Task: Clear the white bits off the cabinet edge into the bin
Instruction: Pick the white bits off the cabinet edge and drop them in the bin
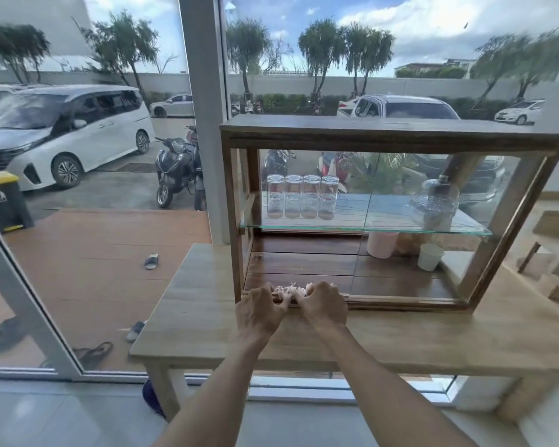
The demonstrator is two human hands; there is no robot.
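Observation:
A small heap of white bits lies on the front bottom edge of the wooden glass-fronted cabinet. My left hand and my right hand rest side by side at that edge, fingers curled around the heap from either side. Their fingertips touch the bits, and part of the heap is hidden under them. No bin for the bits shows near the table.
The cabinet stands on a light wooden table. Inside, several upturned glasses and a glass jar sit on a glass shelf; a pink cup and a white cup stand below. A yellow-lidded bin stands outside behind the window.

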